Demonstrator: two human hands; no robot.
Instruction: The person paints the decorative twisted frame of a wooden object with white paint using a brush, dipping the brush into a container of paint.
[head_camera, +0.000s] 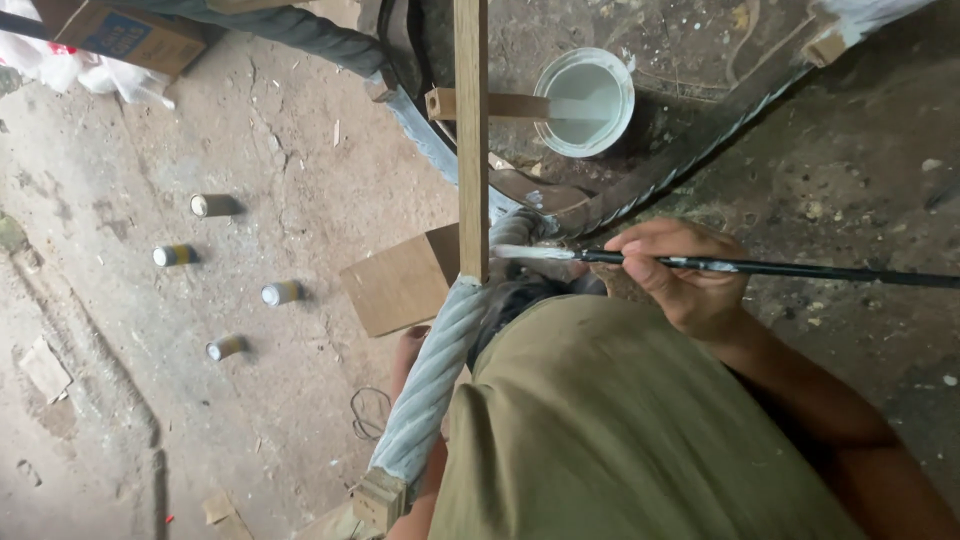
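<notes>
Beneath the head camera, a twisted, rope-shaped grey post is seen slanting across the dirt floor, crossed by an upright brown wooden slat. A white round paint tub is set well beyond it, and four small cylindrical cans are scattered to the left. A long, thin black-handled paintbrush is pinched by the right hand, its white-coated bristles touching the post. The left hand cannot be made out.
</notes>
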